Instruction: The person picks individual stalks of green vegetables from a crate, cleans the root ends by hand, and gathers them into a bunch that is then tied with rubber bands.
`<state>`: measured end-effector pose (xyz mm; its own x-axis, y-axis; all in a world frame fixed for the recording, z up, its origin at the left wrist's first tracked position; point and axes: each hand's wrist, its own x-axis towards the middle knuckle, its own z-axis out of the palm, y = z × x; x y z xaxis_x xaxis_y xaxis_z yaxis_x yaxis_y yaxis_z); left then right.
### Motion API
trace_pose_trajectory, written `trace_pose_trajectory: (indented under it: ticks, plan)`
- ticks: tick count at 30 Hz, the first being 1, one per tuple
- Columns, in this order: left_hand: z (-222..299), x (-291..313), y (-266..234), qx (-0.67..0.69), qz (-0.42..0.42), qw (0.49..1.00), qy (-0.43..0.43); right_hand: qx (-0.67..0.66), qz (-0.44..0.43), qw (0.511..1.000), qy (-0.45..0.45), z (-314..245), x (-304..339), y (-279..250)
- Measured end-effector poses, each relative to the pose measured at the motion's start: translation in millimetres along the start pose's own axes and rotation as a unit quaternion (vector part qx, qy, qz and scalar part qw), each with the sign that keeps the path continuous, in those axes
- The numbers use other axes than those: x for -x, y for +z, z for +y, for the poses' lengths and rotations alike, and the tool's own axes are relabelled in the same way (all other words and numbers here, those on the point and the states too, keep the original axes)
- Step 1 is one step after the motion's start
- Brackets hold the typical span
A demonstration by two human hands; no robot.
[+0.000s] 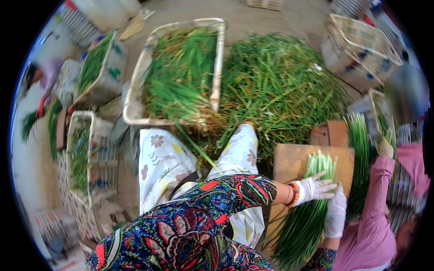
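A bunch of green chives (305,226) lies on a wooden board (289,158) at my right side, its pale cut-looking ends pointing away and its dark leaf tips toward me. My left hand (312,188), in a white glove with an orange bead bracelet at the wrist, reaches across and is closed over the top of the bunch, just below the pale ends. My right hand (336,212), also in a white glove, grips the bunch's right side; some of its fingers are hidden.
Ahead, a white crate (220,67) holds loose chives beside a large heap of chives (280,86). Another bundle of chives (359,149) stands right of the board, near a co-worker's pink sleeve (379,189). More crates (106,158) stand left; another co-worker (49,77) is far left.
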<state>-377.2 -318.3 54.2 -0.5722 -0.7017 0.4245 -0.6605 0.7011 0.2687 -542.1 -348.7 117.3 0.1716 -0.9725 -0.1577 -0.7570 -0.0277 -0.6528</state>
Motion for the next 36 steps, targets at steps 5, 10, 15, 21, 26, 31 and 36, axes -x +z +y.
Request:
trace_pose_trajectory:
  ticks: [5,10,15,21,26,31,36]
  plan:
    - [-13,93,-86,0.050,0.049,0.993,-0.092,0.243,0.022,0.961,-0.127,-129,-2,12]
    - [-32,223,-158,0.294,0.003,0.880,-0.373,0.111,-0.184,0.915,-0.341,-227,29,150]
    - [-66,355,-170,0.111,0.207,0.821,-0.521,0.287,-0.312,0.873,-0.242,-259,50,327]
    - [-87,438,-136,0.183,-0.272,0.670,-0.666,0.273,-0.499,0.691,-0.446,-279,111,367]
    - [-63,431,-142,0.218,-0.253,0.704,-0.627,0.264,-0.048,0.801,-0.535,-320,23,359]
    - [-82,401,-181,0.516,0.185,0.531,-0.647,0.336,-0.123,0.773,-0.523,-292,-28,387]
    - [-78,419,-200,0.542,0.219,0.426,-0.691,0.053,-0.220,0.855,-0.466,-359,56,317]
